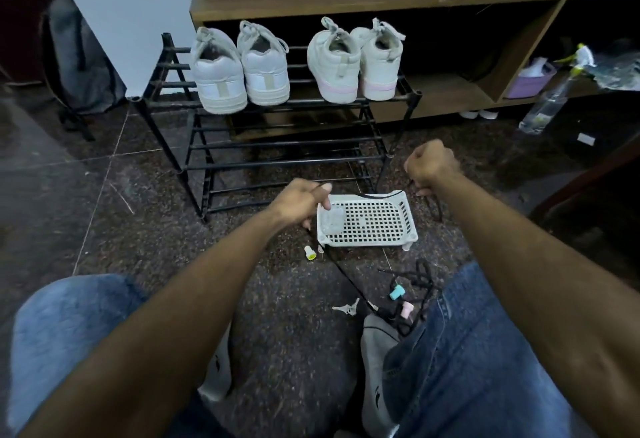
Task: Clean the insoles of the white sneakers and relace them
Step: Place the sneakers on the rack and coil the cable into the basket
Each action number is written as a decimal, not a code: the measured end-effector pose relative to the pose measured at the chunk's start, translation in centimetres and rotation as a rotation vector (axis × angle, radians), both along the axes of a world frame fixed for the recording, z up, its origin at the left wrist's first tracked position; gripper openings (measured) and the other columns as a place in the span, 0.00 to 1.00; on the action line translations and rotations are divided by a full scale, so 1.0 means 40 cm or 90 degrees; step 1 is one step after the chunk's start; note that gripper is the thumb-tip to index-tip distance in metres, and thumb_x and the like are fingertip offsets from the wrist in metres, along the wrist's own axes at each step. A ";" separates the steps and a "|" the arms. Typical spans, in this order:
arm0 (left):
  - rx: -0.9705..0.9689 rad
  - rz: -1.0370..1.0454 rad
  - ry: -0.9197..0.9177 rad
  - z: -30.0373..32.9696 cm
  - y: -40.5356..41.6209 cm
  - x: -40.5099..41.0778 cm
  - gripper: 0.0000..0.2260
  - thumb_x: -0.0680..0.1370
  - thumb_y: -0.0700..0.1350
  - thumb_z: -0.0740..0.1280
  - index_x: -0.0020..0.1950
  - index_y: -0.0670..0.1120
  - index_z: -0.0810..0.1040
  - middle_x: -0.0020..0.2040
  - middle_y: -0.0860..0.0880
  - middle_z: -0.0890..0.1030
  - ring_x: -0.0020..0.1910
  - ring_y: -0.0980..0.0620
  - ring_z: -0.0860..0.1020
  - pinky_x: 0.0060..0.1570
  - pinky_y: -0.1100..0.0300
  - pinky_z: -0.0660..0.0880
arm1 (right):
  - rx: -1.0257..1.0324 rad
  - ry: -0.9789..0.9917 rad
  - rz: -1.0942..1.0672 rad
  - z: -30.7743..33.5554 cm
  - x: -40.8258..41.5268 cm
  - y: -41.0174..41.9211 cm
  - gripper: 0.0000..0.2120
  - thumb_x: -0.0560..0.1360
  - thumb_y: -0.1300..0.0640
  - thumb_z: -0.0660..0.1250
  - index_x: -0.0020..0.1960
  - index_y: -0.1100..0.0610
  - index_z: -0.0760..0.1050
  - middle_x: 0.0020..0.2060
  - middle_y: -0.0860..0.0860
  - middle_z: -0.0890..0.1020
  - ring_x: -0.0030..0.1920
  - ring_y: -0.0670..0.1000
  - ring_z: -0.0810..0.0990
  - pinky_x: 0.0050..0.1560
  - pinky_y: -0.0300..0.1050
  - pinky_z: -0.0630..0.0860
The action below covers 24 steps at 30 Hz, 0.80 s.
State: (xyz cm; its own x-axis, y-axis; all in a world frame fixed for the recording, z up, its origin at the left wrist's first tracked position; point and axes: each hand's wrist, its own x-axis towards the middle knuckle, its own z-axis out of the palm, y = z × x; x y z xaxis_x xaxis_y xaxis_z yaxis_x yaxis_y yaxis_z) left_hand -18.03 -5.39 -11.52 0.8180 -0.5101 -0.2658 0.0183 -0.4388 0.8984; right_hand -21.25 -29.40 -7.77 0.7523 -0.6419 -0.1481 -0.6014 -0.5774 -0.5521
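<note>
Now the right hand [431, 165] grips a black lace [349, 281]; the left hand [301, 202], loosely curled, touches the white tray [408, 219].

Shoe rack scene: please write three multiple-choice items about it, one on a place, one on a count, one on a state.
1. Where does the white tray sit?
A. on the floor
B. on the rack
C. on a knee

2. How many sneakers stand on the rack's top shelf?
A. two
B. four
C. six

3. How is the right hand?
A. flat on the floor
B. fingers curled on a black lace
C. inside a sneaker

Key: 1 A, the tray's legs rest on the floor. 2 B, two pairs show. 3 B, the lace hangs from the fist.
</note>
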 end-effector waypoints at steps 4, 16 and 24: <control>-0.027 -0.009 -0.055 0.082 -0.052 0.012 0.19 0.84 0.49 0.58 0.36 0.44 0.77 0.23 0.51 0.63 0.17 0.58 0.62 0.21 0.64 0.67 | -0.059 0.021 0.032 0.023 -0.001 0.002 0.08 0.75 0.54 0.63 0.49 0.54 0.80 0.47 0.55 0.80 0.39 0.58 0.83 0.34 0.47 0.82; 0.045 -0.074 -0.260 0.217 -0.085 0.068 0.12 0.78 0.48 0.69 0.38 0.42 0.81 0.22 0.57 0.71 0.22 0.61 0.65 0.27 0.63 0.63 | 0.270 0.042 0.373 0.086 -0.007 0.101 0.09 0.76 0.65 0.67 0.53 0.56 0.77 0.43 0.53 0.80 0.43 0.51 0.80 0.38 0.47 0.79; 0.036 -0.049 -0.313 0.261 -0.054 0.101 0.04 0.74 0.40 0.72 0.44 0.48 0.79 0.28 0.51 0.73 0.23 0.58 0.67 0.29 0.64 0.67 | 0.330 -0.061 0.403 0.119 0.003 0.157 0.08 0.79 0.58 0.65 0.44 0.61 0.76 0.39 0.53 0.83 0.33 0.47 0.79 0.28 0.40 0.76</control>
